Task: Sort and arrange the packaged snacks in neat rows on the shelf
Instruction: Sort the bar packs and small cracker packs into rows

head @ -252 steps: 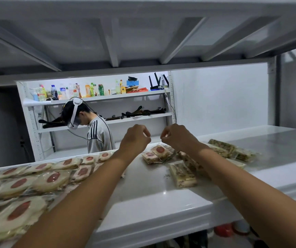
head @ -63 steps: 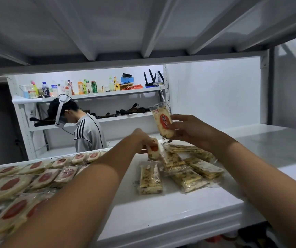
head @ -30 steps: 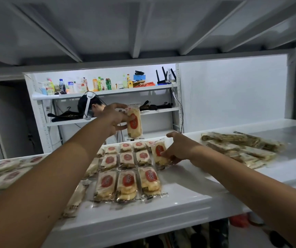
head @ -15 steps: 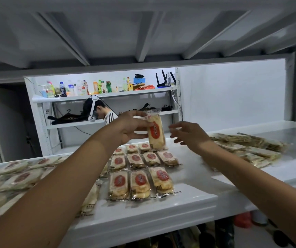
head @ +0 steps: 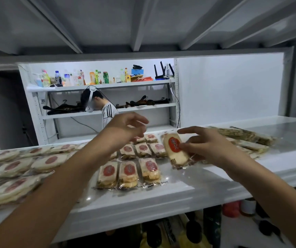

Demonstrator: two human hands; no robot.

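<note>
Passed from left hand (head: 124, 129), now open-fingered, the rice-cracker packet (head: 174, 145) sits pinched in right hand (head: 211, 145) above shelf (head: 161, 199).

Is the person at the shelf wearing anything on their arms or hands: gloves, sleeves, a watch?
No. The left hand and right hand are bare: no gloves, no rings that I can see. The left forearm and right forearm are uncovered to the picture's edge, with no sleeve, watch, bracelet or markings showing. The left hand is slightly blurred, so tiny details could be missed.
</note>
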